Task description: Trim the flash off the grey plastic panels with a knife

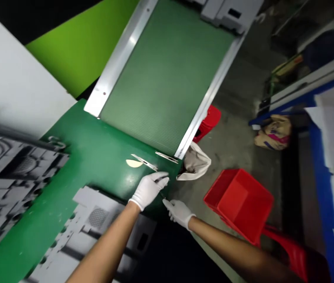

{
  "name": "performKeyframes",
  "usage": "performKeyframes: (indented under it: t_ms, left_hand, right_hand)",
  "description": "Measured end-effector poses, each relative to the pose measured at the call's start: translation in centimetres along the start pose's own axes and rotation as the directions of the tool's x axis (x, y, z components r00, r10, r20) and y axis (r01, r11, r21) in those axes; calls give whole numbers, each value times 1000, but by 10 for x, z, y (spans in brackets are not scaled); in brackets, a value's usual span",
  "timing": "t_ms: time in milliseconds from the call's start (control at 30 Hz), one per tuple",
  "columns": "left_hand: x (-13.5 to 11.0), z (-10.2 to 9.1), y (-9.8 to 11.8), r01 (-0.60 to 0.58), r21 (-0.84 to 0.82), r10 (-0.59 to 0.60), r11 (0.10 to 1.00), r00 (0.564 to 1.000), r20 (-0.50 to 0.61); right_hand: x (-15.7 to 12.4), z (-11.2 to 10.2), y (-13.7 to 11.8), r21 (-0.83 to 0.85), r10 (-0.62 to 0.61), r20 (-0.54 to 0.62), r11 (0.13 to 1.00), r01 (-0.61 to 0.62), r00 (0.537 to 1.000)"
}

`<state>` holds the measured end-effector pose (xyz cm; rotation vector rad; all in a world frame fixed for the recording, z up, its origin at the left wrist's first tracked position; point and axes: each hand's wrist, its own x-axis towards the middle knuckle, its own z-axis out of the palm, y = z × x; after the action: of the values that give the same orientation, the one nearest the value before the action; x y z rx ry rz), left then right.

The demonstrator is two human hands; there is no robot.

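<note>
Dark slim piece (162, 194) sits btwn both hands, near the table (96, 149) edge; blurred, exact type unclear. For good control, steady it w/ L hand (149, 190), guide lightly w/ R hand (180, 212). L fingers narrow, apparently pinching its upper end; R fingers close by, grip can't tell. Containers, big to small: red bin (246, 208), open; whitish bag (198, 173), mouth open, contents unclear; red container (212, 118), part-hidden by conveyor (167, 86).

Red bin (245, 202) at right; crumpled tan bag (274, 131) beyond, near blue frame (318, 157); lime-green panel (89, 45) upper left.
</note>
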<state>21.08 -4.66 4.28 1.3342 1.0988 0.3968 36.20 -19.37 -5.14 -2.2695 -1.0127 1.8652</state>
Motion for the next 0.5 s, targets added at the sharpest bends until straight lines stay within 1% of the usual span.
performKeyframes:
  t_ms: [33,67,100,133,167,200,233,267,300,333,367,400,433,467,500]
  left_hand:
    - [6,7,1,-7,32,6,999,999,31]
    - [10,7,-1,-14,126,6,992,998,57]
    - [9,3,-7,-22,283,-2,959,996,84]
    - [5,-6,-14,-29,474,-35,880,991,127]
    - [-1,-16,-23,-36,649,-101,760,980,173]
    - [-9,-28,-32,-58,780,-198,623,953,229]
    - [-18,-39,-41,-83,851,-316,518,906,280]
    - [-27,-48,-48,-103,885,-430,454,844,320]
    - [-34,-57,-52,-104,896,-526,431,778,343]
    - [-41,-64,-53,-85,897,-587,434,728,353]
    - [-46,-72,-51,-56,892,-619,449,700,356]
    - [-52,-81,-45,-18,885,-631,465,695,345]
    - [-59,-91,-35,21,875,-625,483,708,328]
    - [-67,-103,-23,57,863,-612,503,729,308]
    - [-78,-118,-10,118,850,-584,514,773,246]
  right_hand:
    - [0,-3,15,58,45,-13,997,-44,999]
    - [0,-5,28,107,76,-23,992,-73,997]
    - [0,-7,37,144,94,-31,986,-89,995]
    - [-1,-8,44,170,101,-39,981,-93,994]
    - [-3,-8,48,185,98,-48,979,-88,994]
    - [-5,-8,51,192,90,-54,978,-79,994]
    - [-7,-8,52,192,80,-56,979,-68,995]
    - [-9,-8,52,186,69,-54,981,-58,996]
    - [-10,-8,52,180,60,-48,982,-50,997]
    - [-11,-7,51,178,50,-38,983,-43,998]
    - [-11,-7,49,183,41,-26,982,-35,999]
    - [-9,-8,48,197,36,-10,980,-33,999]
    - [-7,-10,47,218,32,13,975,-34,999]
    - [-4,-14,46,242,33,35,969,-40,999]
    - [0,-19,45,264,38,45,963,-49,998]
